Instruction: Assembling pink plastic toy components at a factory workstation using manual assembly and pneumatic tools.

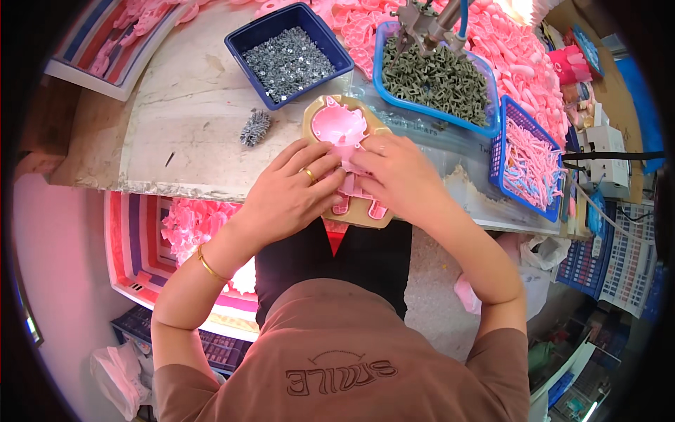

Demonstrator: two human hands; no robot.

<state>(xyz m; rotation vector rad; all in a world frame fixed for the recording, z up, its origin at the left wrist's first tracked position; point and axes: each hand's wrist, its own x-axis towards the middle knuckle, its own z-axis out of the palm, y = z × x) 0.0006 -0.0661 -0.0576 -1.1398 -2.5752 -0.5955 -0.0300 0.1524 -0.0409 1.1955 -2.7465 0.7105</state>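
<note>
From head height, we look steeply down through one wide fisheye lens, close above the brown cloth shirt (337,316), facing forward onto the flat, pale worktable (186,130).

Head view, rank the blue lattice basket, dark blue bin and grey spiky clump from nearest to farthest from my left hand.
1. Grey spiky clump, ahead of your left hand.
2. Dark blue bin, farther ahead.
3. Blue lattice basket, to the right.
</note>
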